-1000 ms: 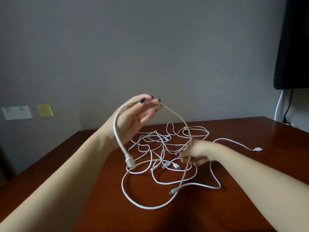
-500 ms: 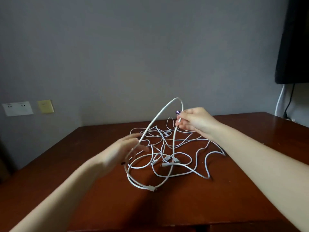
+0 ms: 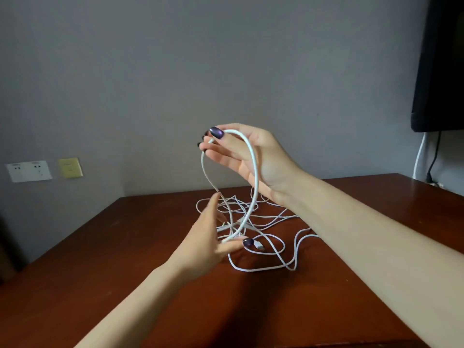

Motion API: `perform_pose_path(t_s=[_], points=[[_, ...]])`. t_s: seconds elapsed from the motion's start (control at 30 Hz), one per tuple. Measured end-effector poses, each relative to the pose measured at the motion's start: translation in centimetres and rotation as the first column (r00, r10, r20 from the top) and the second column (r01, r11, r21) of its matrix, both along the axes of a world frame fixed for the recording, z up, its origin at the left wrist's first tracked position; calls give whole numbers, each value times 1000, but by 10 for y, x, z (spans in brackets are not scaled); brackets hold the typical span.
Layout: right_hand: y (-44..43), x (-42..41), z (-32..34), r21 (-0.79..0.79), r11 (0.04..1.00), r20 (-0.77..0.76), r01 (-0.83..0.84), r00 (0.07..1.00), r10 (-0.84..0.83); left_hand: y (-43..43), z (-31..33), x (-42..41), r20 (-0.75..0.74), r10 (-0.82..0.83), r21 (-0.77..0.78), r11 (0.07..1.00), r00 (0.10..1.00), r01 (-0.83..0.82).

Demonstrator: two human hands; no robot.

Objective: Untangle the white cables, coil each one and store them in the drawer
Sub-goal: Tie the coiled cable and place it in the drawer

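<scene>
A thick white cable is standing up as a tall loop in the air above the table, stretching between the two hands. The right hand is holding the top of the loop high, pinching the cable between the thumb and the fingertips, with the palm turning toward the camera and the fingers lying close together. From there one side of the loop is curving down past the right wrist, while the other is dropping from the fingertips and crossing behind the left hand. The left hand is gripping the bottom of the loop lower and nearer the camera, its thumb pressing the cable against the fingers, while its other fingers are pointing up and lying together. Just behind and below the hands, the rest of the white cables are lying in a loose tangle on the wooden table, their loops crossing one another and one long loop trailing toward the near edge. A small white connector is resting on the table just beside the left thumb. A grey wall is rising behind the table, carrying a white socket plate and a yellow plate beside it on the left. A black screen is hanging at the upper right.
</scene>
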State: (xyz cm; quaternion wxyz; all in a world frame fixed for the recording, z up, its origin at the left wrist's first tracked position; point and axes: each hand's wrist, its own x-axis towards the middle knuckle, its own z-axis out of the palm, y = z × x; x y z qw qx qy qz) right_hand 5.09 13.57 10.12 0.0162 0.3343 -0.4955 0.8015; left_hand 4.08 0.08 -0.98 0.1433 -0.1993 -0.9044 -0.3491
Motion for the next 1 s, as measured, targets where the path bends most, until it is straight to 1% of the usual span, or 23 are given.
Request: perform_pose_path(t_s=[0.03, 0.07, 0.13, 0.2, 0.27, 0.33, 0.4, 0.47, 0.57, 0.67, 0.73, 0.8, 0.87, 0.93, 1.0], points=[[-2, 6, 5, 18, 1000, -37, -16, 999, 16, 0, -2, -1, -68, 68, 63, 996, 995, -63], [-4, 12, 9, 42, 999, -79, -23, 997, 26, 0, -2, -2, -100, 141, 140, 982, 985, -126], [-8, 22, 15, 111, 993, -165, -31, 985, 49, 0, -1, -4, -90, 236, 263, 943, 967, -206], [-12, 29, 18, 211, 977, -243, -31, 966, 83, -3, 1, -7, -68, 288, 325, 911, 955, -252], [-16, 35, 18, 308, 951, -310, -10, 944, 110, -5, 6, -10, -69, 317, 321, 905, 946, -280], [-18, 40, 16, 390, 921, -355, -17, 920, 167, -5, 13, -10, -99, 342, 257, 916, 934, -308], [-18, 44, 14, 460, 887, -363, -43, 903, 232, -5, 23, -9, -153, 373, 231, 914, 915, -334], [-17, 45, 15, 499, 866, -372, -24, 897, 239, -7, 29, -13, -195, 388, 219, 913, 901, -345], [-15, 39, 20, 475, 879, -363, 48, 920, 146, -12, 40, -16, -148, 351, 283, 911, 925, -300], [-14, 34, 24, 406, 913, -277, -33, 948, 158, -15, 42, -19, -102, 325, 327, 904, 940, -277], [-14, 34, 26, 369, 924, -226, -105, 954, 198, -14, 45, -17, -16, 270, 435, 869, 963, -236], [-16, 37, 27, 347, 920, -200, -181, 944, 261, -9, 47, -14, 60, 203, 542, 815, 977, -203], [-18, 42, 28, 346, 914, -205, -211, 934, 293, -7, 50, -11, 75, 166, 629, 757, 983, -176], [-19, 46, 29, 356, 914, -209, -194, 937, 280, -6, 53, -9, 75, 134, 694, 705, 988, -148], [-18, 46, 27, 362, 917, -203, -171, 945, 256, -8, 54, -9, 75, 140, 704, 694, 987, -152]])
